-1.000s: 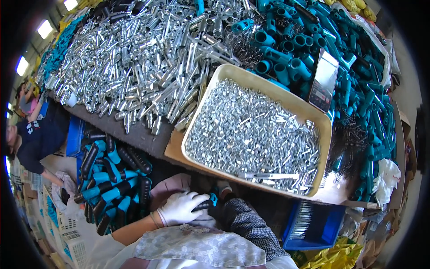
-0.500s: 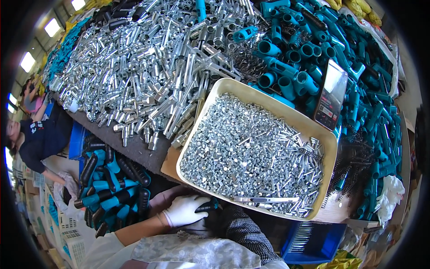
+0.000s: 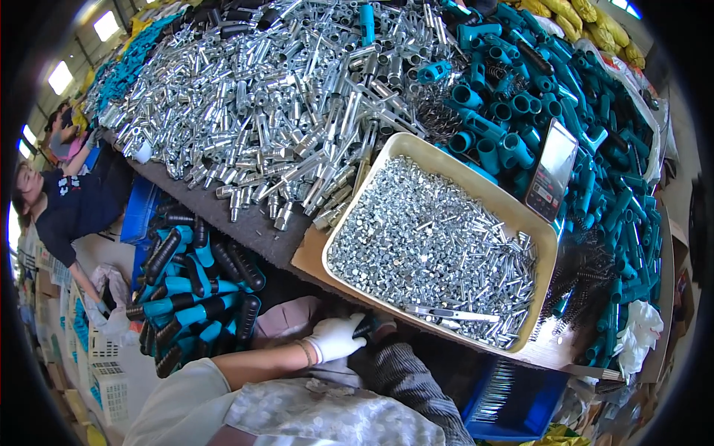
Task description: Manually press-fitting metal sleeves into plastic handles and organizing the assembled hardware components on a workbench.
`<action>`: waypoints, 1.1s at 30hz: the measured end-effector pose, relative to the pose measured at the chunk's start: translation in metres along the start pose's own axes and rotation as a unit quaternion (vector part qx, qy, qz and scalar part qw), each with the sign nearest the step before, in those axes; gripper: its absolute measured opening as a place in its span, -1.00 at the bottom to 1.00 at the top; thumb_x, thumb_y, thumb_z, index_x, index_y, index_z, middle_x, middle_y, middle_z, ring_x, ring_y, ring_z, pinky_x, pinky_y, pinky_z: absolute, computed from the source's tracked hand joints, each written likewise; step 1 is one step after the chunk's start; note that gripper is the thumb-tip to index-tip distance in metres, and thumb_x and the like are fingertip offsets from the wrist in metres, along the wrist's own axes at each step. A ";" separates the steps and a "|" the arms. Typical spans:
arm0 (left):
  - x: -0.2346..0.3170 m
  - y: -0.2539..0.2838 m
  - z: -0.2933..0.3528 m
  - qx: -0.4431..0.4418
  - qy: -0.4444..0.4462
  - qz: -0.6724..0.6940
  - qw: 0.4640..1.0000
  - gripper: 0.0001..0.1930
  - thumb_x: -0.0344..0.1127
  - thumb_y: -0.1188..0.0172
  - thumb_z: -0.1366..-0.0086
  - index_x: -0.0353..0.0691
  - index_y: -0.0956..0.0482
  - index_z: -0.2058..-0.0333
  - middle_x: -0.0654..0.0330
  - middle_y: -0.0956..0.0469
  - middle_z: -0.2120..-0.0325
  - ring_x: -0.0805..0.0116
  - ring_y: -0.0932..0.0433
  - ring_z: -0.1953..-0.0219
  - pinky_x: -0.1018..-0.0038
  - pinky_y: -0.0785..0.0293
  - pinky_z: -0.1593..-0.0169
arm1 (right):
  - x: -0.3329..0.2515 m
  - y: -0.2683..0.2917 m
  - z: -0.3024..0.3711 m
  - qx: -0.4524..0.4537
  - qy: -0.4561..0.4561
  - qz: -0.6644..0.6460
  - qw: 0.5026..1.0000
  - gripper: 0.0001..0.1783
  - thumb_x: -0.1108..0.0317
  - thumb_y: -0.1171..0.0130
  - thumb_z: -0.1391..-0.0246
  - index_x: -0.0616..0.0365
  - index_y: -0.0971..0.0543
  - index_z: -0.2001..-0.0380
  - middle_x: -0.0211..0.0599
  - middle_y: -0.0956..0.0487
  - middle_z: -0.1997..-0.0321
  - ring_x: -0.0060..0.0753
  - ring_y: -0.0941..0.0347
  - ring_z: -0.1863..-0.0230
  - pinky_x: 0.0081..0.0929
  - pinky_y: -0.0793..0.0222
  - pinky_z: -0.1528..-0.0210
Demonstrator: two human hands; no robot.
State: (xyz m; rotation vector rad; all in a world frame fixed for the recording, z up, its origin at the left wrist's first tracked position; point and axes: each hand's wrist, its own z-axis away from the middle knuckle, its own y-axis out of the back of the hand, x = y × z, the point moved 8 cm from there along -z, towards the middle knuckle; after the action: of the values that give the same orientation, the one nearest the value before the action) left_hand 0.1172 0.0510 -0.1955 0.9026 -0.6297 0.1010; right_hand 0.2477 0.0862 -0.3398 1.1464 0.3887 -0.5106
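Below the near edge of the bench, in front of my body, my left hand (image 3: 336,339) wears a white glove and is closed on a black handle grip (image 3: 364,325). Its lower part is hidden by the glove. Just to the right, my right hand (image 3: 384,327) comes up close to the grip from a dark patterned sleeve. Only a small part of this hand shows, and its fingers are mostly hidden. Left of my hands lies a heap of teal and black ribbed handles (image 3: 197,286).
A cream tray (image 3: 549,276) of small metal pins stands on the bench edge. Behind it are piled metal sockets (image 3: 245,111) and teal sleeves (image 3: 513,149). A phone (image 3: 552,171) leans by the tray. A blue bin (image 3: 532,401) sits lower right. Another person (image 3: 78,215) works at left.
The whole view has shifted, so the bench things appear farther right. My left hand keeps the grip, whose teal part no longer shows. A bit of my right hand now shows beside it.
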 end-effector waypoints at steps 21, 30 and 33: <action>-0.028 -0.033 -0.032 0.071 0.035 0.054 0.995 -0.69 -0.32 -0.11 -0.10 -0.37 -0.56 0.20 -0.19 -0.63 0.40 -0.17 -0.65 0.31 0.04 -0.55 0.26 | -0.046 -0.001 0.008 -0.096 -0.055 0.066 0.992 -0.37 -0.01 -0.11 -0.15 -0.03 -0.43 -0.26 -0.03 -0.40 -0.32 0.12 -0.30 -0.33 0.09 -0.14 -0.37; -0.014 -0.037 -0.040 0.086 0.015 0.081 0.993 -0.72 -0.22 -0.09 -0.19 -0.29 -0.68 0.37 -0.13 -0.65 0.38 -0.15 -0.64 0.27 0.06 -0.53 0.20 | -0.017 -0.003 0.002 0.150 0.061 -0.044 0.986 -0.32 -0.05 -0.12 -0.11 -0.05 -0.41 -0.28 -0.13 -0.30 -0.41 0.11 -0.18 -0.40 0.07 -0.09 -0.40; -0.027 -0.019 -0.035 0.028 0.063 0.033 0.997 -0.65 -0.23 -0.15 -0.14 -0.24 -0.57 0.11 -0.17 -0.63 0.29 -0.20 -0.61 0.22 0.06 -0.53 0.12 | -0.043 -0.002 0.002 0.044 0.027 0.124 0.991 -0.41 0.14 -0.26 -0.01 -0.09 -0.50 -0.17 0.02 -0.44 -0.25 0.09 -0.30 -0.31 -0.01 -0.24 -0.31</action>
State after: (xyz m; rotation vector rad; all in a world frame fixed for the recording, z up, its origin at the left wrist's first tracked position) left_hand 0.1176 0.0702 -0.2395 0.9228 -0.5408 0.2352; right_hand 0.2114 0.0917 -0.3176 1.2756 0.2667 -0.2819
